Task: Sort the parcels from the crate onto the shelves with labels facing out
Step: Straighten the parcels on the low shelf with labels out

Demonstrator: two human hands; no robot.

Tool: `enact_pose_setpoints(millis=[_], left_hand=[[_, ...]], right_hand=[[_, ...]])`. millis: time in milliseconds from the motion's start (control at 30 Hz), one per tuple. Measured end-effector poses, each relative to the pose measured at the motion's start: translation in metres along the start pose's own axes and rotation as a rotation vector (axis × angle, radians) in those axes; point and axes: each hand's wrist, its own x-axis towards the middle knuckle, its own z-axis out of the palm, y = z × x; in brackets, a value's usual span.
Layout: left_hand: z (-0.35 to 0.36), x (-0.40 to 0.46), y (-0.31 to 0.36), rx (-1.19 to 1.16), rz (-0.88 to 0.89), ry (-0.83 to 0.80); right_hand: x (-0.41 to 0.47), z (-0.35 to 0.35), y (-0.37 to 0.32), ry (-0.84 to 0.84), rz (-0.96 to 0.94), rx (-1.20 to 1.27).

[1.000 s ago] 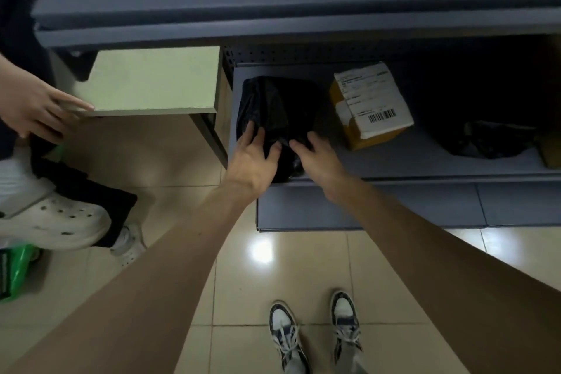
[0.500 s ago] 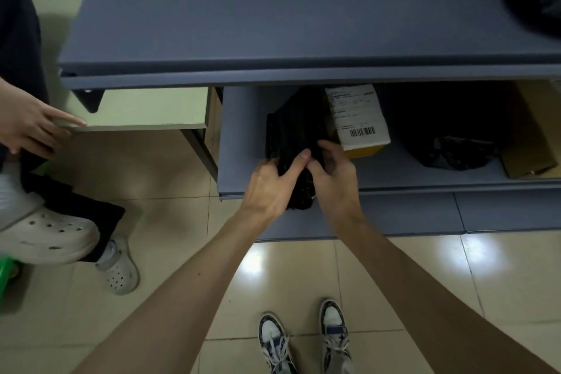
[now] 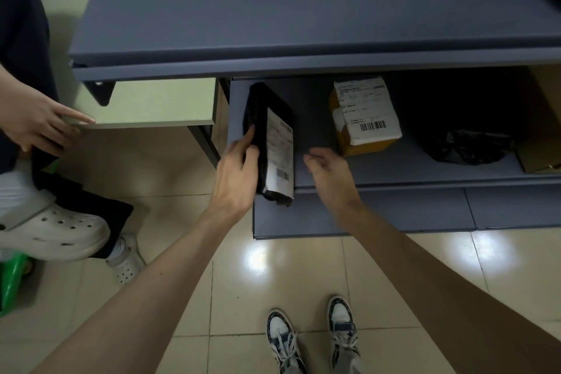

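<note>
Our left hand holds the black parcel on the shelf, its white label beside our fingers. Right hand hangs loose, holding nothing. We should turn the label outward.

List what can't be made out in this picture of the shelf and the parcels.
- Label text on the black parcel held by the left hand: too small, seen at a slant.
- Address lines on the yellow parcel: too small.
- Black bag: any label lost in shadow.
- Cardboard box: cut off by the right edge.
- Back of the lower shelf: hidden by the upper shelf.
</note>
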Motion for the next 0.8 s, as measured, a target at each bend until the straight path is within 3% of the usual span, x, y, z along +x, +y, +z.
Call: enact_pose_setpoints(millis=[100, 233, 433, 633, 800], left_hand=[[-0.003, 0.001, -0.008, 0.004, -0.073, 0.037], [0.013, -0.007, -0.029, -0.075, -0.207, -0.041], [0.023, -0.014, -0.037, -0.278, -0.251, -0.023], [0.022, -0.016, -0.041, -0.245, -0.143, -0.04], [0.027, -0.023, -0.03, -0.27, 0.043, -0.089]], right_hand=[[0.007, 0.005, 0.002, -0.022, 0.05, -0.003], [0.013, 0.006, 0.011, -0.06, 0.073, -0.132], [0.009, 0.001, 0.026, -0.079, 0.014, -0.193], [0.012, 0.0, 0.033, -0.09, -0.029, -0.223], [0.004, -0.007, 0.032, -0.004, -0.014, 0.019]])
